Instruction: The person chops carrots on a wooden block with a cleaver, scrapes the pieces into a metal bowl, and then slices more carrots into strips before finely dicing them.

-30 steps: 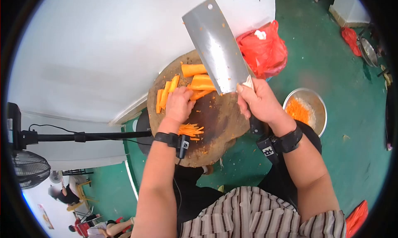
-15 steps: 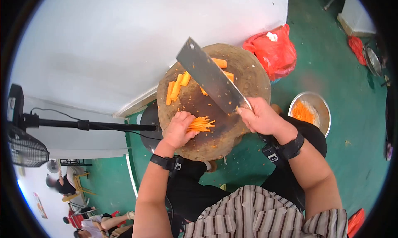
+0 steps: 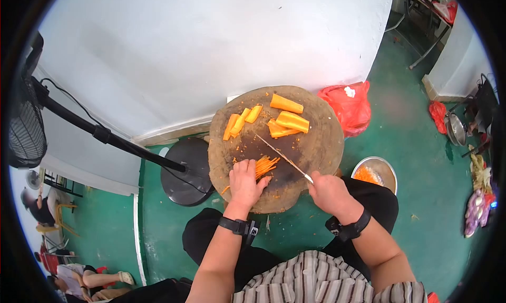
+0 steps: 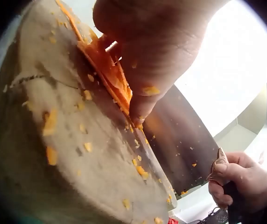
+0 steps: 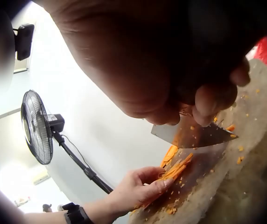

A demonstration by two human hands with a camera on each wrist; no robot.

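My left hand (image 3: 245, 185) grips a bundle of thin carrot strips (image 3: 266, 166) near the front of the round wooden board (image 3: 321, 139); in the left wrist view the thumb presses against the strips (image 4: 110, 74). My right hand (image 3: 332, 194) holds the cleaver (image 3: 284, 158) by its handle, blade edge-on to the head view and just right of the strips. The left wrist view shows the broad blade (image 4: 180, 135) upright beyond my left hand. Carrot slabs (image 3: 238, 124) lie at the board's back left, and thicker carrot pieces (image 3: 287, 103) at its back.
A red plastic bag (image 3: 348, 113) sits beside the board at the right. A metal bowl (image 3: 391, 175) holding orange and pale shreds stands on the floor near my right knee. A black fan stand (image 3: 184, 171) is at the left, a white wall (image 3: 211, 50) behind. People sit at lower left.
My left hand has moved from the carrot slabs to the strips and grips them. The cleaver has come down from its raised, flat-facing position to an edge-on one beside the strips. The head view has shifted.
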